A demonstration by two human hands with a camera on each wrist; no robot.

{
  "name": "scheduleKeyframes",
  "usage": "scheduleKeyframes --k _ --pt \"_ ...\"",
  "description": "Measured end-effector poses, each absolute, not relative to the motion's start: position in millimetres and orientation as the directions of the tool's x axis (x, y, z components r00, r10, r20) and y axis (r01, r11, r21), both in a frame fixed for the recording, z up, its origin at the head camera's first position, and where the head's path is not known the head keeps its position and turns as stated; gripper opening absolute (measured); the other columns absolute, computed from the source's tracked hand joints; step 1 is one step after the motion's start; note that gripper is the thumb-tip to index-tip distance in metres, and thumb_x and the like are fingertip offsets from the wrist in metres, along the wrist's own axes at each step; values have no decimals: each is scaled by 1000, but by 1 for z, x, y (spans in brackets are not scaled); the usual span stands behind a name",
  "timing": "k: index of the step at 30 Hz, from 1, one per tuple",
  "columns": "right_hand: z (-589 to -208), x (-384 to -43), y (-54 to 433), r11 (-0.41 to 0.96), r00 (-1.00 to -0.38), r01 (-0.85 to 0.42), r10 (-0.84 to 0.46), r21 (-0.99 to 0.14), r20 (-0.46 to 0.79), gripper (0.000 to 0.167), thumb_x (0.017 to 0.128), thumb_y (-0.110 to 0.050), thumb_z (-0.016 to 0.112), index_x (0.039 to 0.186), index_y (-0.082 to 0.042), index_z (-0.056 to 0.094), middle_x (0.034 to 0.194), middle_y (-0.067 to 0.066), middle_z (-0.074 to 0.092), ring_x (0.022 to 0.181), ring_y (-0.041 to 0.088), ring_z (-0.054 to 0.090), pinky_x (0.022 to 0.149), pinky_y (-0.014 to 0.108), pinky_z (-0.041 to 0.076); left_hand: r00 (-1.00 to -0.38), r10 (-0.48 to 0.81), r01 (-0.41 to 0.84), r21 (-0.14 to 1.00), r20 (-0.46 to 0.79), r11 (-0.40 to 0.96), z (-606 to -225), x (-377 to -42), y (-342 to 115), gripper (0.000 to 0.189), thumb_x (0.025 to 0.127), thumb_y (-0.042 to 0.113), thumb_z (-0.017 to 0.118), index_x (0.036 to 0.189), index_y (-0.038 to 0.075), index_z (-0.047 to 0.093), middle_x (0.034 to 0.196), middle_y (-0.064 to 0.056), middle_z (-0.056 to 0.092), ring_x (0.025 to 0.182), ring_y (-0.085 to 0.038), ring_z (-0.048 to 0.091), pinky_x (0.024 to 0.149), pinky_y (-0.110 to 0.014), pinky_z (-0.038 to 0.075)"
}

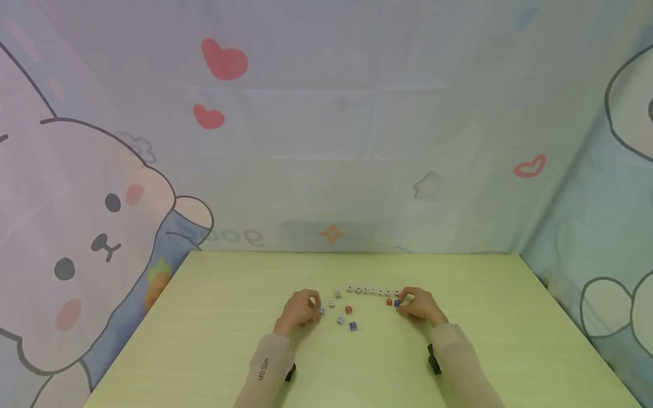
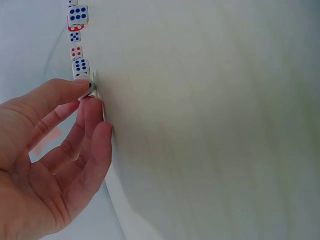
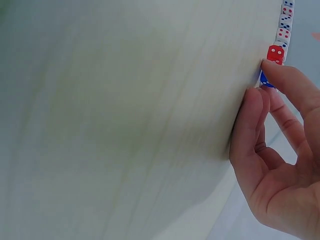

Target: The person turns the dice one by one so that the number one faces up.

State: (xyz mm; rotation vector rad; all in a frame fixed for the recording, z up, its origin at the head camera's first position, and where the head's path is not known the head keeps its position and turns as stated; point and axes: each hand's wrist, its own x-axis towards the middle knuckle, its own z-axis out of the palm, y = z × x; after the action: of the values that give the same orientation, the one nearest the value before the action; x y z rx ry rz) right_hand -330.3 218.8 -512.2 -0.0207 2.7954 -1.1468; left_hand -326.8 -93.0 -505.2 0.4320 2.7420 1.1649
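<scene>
In the head view my left hand (image 1: 301, 307) is at the left end of a loose group of dice. Its thumb and fingertips pinch a white die (image 2: 90, 86), mostly covered by them in the left wrist view. My right hand (image 1: 421, 305) pinches a blue die (image 3: 266, 80) between thumb and fingers, low over the table. Right beside that die sits a red die (image 3: 275, 53). Behind both runs a straight row of several white dice (image 1: 373, 291), its right end at my right hand's fingertips.
Between my hands lie another red die (image 1: 348, 310), a second blue die (image 1: 353, 326) and a white die (image 1: 340, 320). Two more white dice, one of them this nearer die (image 1: 331, 304), lie toward the row. A printed cloth (image 1: 326, 141) hangs behind the pale table (image 1: 204, 340).
</scene>
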Motion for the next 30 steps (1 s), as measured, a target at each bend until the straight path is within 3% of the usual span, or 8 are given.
scheduleKeyframes --k 14,30 --pt "-514 -332 218 711 -993 48 -42 -702 -110 17 74 -14 69 88 -10 60 54 -2 48 42 7 38 42 19 36 -954 299 203 711 -10 674 -504 -329 -91 13 73 4 70 83 7 61 71 -7 61 50 -15 54 37 -21 41" --pt "-513 -331 218 703 -992 52 -47 -710 -119 17 75 -13 69 89 -10 61 48 -5 41 41 6 36 41 18 35 -943 331 213 699 -36 683 -497 -327 -90 5 81 10 64 84 6 65 77 -11 63 53 -19 57 38 -27 44"
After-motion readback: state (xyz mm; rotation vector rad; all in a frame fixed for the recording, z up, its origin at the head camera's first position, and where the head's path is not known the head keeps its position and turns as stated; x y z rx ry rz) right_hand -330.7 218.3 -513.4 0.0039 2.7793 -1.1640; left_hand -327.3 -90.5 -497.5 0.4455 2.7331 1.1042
